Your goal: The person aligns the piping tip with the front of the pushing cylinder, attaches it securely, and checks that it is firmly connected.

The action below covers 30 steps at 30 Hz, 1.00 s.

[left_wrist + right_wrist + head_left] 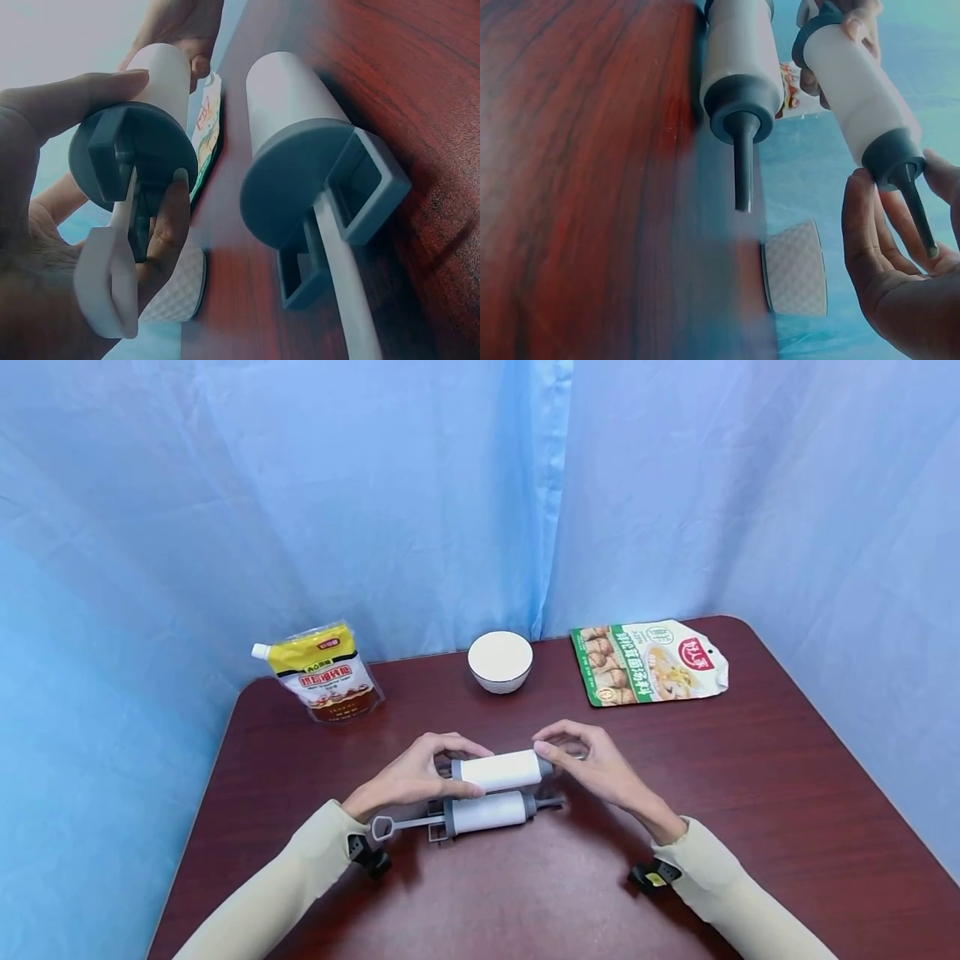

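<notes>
Both hands hold a white icing syringe (501, 771) with grey ends, roughly level in the middle of the table. At its flanged rear end my left hand (408, 772) grips it with thumb and fingers; its short pale plunger handle (109, 281) shows beneath the palm in the left wrist view. My right hand (600, 768) pinches the grey front cap (892, 154) between thumb and fingertips, the thin nozzle (919, 214) pointing in toward the palm. A second icing syringe (489, 812) lies just nearer the body, its plunger handle (382, 828) drawn out to the left.
A white bowl (501, 680) with a textured side stands at the table's back edge. Left of it is a spouted yellow and brown pouch (330, 681); to the right lies a green and white food packet (648, 664). Blue curtains (405, 502) hang behind the dark red table (750, 793).
</notes>
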{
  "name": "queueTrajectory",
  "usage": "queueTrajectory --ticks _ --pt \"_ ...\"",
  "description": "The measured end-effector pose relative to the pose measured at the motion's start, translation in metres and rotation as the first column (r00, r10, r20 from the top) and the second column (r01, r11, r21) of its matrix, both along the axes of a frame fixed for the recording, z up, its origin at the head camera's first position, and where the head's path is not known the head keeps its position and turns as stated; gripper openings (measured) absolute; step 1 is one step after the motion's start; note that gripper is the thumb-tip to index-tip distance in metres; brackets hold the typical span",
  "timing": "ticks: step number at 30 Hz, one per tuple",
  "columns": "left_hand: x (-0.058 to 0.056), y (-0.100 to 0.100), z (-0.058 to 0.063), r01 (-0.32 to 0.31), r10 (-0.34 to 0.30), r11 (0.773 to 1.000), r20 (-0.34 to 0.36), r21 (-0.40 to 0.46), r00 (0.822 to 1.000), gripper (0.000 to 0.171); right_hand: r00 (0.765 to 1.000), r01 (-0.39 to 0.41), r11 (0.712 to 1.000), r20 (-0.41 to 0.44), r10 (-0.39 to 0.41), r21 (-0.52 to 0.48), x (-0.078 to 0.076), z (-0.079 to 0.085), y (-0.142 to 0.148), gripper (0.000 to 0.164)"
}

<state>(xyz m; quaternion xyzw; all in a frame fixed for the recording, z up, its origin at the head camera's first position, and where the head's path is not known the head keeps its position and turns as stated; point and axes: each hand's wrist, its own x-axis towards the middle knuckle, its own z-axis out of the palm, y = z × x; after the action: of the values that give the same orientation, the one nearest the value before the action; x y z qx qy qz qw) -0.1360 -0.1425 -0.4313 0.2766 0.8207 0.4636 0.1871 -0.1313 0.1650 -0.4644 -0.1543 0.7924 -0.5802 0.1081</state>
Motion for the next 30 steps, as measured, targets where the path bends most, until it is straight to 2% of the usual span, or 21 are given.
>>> queueTrajectory --ticks 3,8,11,16,22,30 --pt "0.0003 -0.0006 -0.0017 -0.007 0.007 1.000 0.011 0.004 1.000 0.042 1.000 -0.010 1.000 -0.018 0.010 -0.016 -0.0003 0.0007 -0.0010 0.029" --pt "-0.0024 -0.0056 -0.0047 -0.058 0.058 0.998 0.050 0.012 0.997 0.042 0.995 -0.101 0.992 -0.009 0.101 -0.078 0.0002 0.0046 0.0011 0.040" --pt "-0.0037 -0.0082 -0.0038 -0.068 0.067 0.998 0.058 0.020 0.996 0.042 0.991 -0.132 0.988 0.000 0.132 -0.085 -0.0007 0.0053 0.0023 0.040" --pt "-0.0041 -0.0079 0.0008 -0.054 0.053 0.998 0.033 0.027 0.998 0.041 0.994 -0.111 0.992 0.010 0.112 -0.064 -0.0037 0.0016 0.0007 0.027" --pt "-0.0038 -0.0070 0.0007 -0.049 0.049 0.999 0.022 0.013 0.999 0.041 0.996 -0.075 0.995 0.041 0.078 -0.067 -0.0032 0.0003 -0.0026 0.027" --pt "-0.0002 -0.0095 -0.0028 -0.064 0.061 0.998 0.099 0.025 0.993 0.042 0.989 -0.145 0.987 0.002 0.145 -0.070 0.0000 0.0008 0.0015 0.036"
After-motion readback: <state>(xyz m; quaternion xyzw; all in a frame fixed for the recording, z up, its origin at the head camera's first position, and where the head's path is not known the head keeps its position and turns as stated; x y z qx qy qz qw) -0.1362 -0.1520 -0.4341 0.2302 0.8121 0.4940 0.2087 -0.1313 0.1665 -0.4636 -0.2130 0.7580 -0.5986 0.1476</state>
